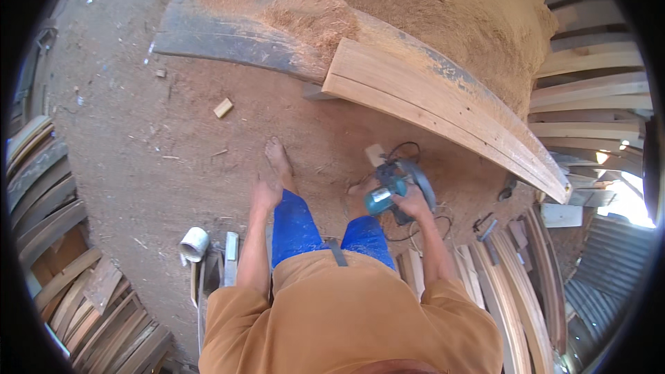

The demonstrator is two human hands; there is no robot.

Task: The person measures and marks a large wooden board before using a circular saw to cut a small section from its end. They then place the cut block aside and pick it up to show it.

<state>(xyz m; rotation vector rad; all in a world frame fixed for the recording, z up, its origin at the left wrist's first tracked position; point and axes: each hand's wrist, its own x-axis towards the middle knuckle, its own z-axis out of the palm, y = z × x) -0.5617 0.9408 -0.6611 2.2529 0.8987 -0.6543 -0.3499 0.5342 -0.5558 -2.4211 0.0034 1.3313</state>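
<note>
On my right side, my right hand (413, 202) is wrapped around the handle of a teal circular saw (379, 199) with a dark round guard. The saw hangs low beside my right leg, its black cord (443, 228) looping below it. My left hand (265, 192) hangs near my left knee, apart from any tool or wood; its fingers are blurred. Ahead of me, a pale wooden plank (402, 93) with a line along its length lies on a long, weathered board (215, 38). Neither hand touches the plank.
Sawdust (312, 21) covers part of the weathered board, with a large sawdust heap (471, 0) behind it. Stacked curved planks stand at the left (45, 187) and right (589, 93). A small wood offcut (223, 107) lies on the dirt floor; a white cup (194, 242) stands at lower left.
</note>
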